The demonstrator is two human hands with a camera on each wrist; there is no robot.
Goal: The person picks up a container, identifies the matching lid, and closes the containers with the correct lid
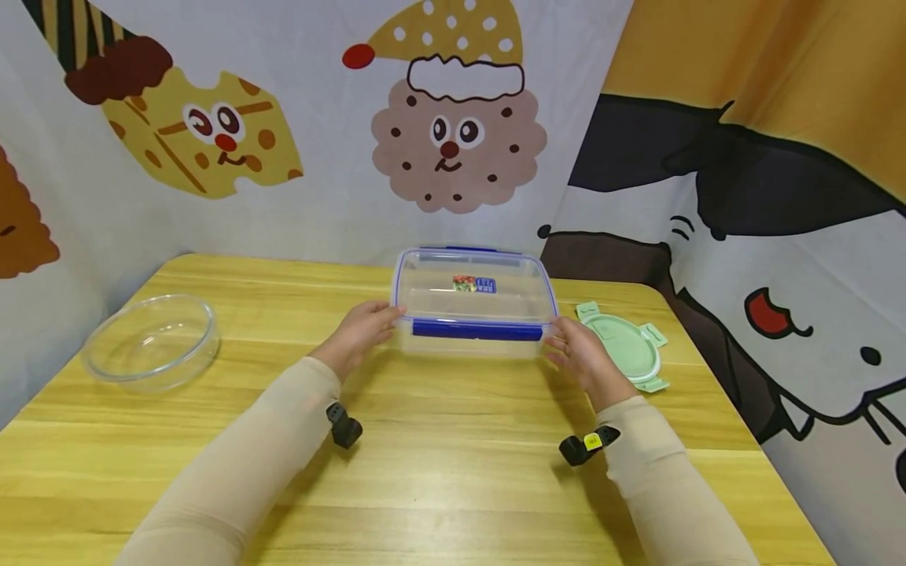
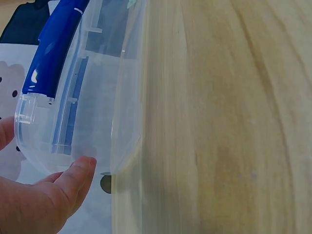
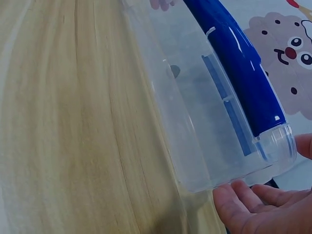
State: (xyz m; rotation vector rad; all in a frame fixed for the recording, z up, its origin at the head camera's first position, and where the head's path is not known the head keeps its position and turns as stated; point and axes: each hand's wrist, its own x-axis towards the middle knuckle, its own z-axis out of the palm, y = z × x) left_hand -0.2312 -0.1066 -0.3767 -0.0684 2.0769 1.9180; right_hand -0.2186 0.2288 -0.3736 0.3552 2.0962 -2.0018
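A clear rectangular plastic food container with a clear lid and blue latches is between my two hands at the back middle of the table. My left hand grips its left front corner, thumb at the lid's rim and fingers against the side wall. The right hand holds the opposite front corner in the same way. In the left wrist view the blue front latch lies flat against the container. The right wrist view shows the fingertips at the container's lower edge. A small picture label marks the lid.
A round clear glass bowl stands at the table's left side. To the right of my right hand lies a round light-green lid with flap latches. A printed cloth hangs behind the wooden table.
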